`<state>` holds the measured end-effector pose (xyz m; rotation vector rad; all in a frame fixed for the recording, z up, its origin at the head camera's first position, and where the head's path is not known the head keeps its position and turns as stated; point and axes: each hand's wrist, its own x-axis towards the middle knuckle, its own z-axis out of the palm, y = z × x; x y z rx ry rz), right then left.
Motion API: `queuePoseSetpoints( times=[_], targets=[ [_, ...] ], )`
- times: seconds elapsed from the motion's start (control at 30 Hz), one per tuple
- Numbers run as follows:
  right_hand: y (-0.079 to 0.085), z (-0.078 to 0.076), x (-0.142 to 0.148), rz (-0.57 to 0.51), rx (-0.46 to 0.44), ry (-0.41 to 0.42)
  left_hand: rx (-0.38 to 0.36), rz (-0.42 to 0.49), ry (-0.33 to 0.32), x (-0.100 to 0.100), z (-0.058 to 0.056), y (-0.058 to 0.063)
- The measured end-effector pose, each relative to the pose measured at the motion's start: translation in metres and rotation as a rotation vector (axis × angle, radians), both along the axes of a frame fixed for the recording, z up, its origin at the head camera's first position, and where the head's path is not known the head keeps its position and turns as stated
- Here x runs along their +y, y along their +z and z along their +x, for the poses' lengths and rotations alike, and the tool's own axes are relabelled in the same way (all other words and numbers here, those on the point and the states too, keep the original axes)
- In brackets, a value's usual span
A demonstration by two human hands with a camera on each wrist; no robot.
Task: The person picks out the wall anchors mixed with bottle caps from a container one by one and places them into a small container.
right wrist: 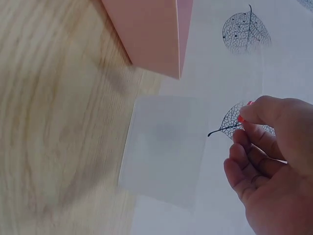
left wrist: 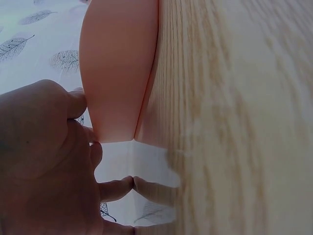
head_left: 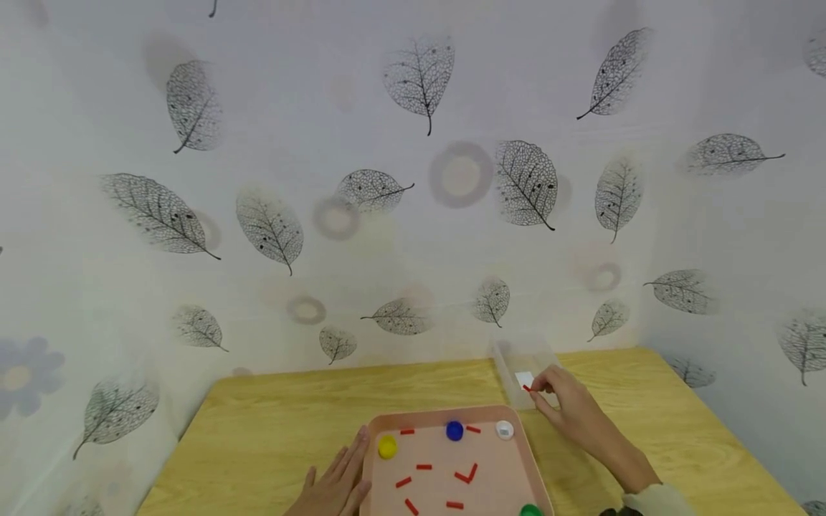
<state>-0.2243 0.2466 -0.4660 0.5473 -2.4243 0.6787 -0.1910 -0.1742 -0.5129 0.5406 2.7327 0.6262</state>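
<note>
My right hand pinches a short red stick between thumb and index finger, above the near end of a clear plastic box. In the right wrist view this red stick peeks out at the fingertips, with the other fingers loosely bent. My left hand rests along the left wall of a pink tray, its fingers extended. Inside the tray lie several red sticks, a yellow cap, a blue cap, a white cap and a green cap.
The tray stands on a wood-grain table, its near part cut off by the frame. The clear box, with a white label, sits behind the tray's far right corner. A leaf-patterned wall rises behind the table.
</note>
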Motion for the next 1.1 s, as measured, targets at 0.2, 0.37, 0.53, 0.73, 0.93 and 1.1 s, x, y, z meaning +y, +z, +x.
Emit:
queuePoseSetpoints(
  times=[0.2, 0.37, 0.53, 0.73, 0.93, 1.1],
  targets=[
    [0.0, -0.016, 0.005, -0.003, 0.061, 0.026, 0.021, -0.008, -0.008, -0.001, -0.001, 0.0],
    [0.0, -0.03, 0.007, 0.012, 0.086, 0.046, 0.032, -0.004, -0.009, -0.001, 0.0, -0.001],
    [-0.001, -0.041, 0.009, 0.031, 0.087, 0.044, 0.073, -0.028, -0.034, -0.002, 0.004, -0.001],
    [-0.007, -0.052, 0.012, 0.03, 0.034, 0.012, 0.093, -0.065, -0.062, -0.003, 0.009, -0.001],
    [-0.016, -0.063, 0.014, 0.012, -0.002, -0.011, 0.089, -0.029, -0.003, 0.001, 0.006, -0.002],
    [-0.02, -0.069, 0.015, 0.008, -0.053, -0.023, 0.047, -0.015, 0.007, -0.001, 0.01, -0.003]
  ],
)
